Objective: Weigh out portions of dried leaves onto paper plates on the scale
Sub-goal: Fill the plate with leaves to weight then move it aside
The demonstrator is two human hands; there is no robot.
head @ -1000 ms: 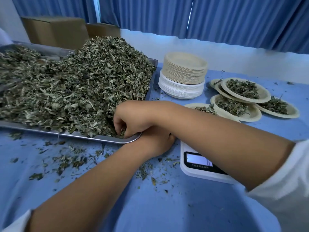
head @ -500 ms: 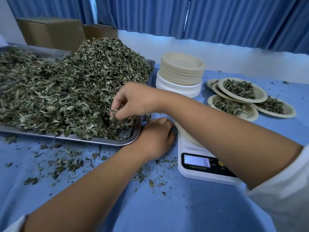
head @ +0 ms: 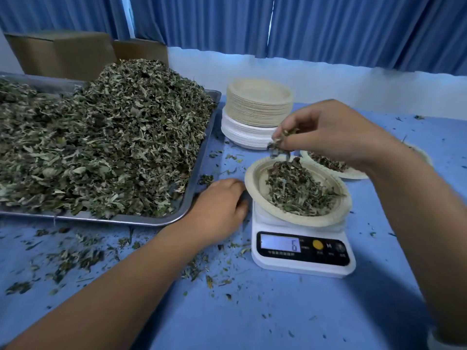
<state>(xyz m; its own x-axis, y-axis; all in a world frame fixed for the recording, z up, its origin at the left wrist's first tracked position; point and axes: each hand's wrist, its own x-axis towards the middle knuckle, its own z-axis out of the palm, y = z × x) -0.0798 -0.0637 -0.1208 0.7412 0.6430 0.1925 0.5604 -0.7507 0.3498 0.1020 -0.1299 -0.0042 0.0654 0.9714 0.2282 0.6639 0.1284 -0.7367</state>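
Blue curtains hang behind a blue-covered desk. On its left side a metal tray carries a high heap of dried leaves, with two cardboard boxes standing behind it. Just beyond the tray's far right corner sits a stack of paper plates, tan ones on top of white ones.

In front of the stack, near the middle of the desk, stands a white scale. On it lies a plate, tilted slightly toward the camera and holding a portion of leaves. A second filled plate lies on the desk just behind it, partly hidden by the person's right forearm.

The right hand hovers over the far rim of the plate on the scale, its fingers pressed together around a pinch of leaves, with bits hanging down toward the portion. The left hand rests palm down on the desk between the tray's near right corner and the scale, fingers loosely curled and holding nothing.

The scale's display reads 6. Leaf scraps litter the desk in front of the tray.
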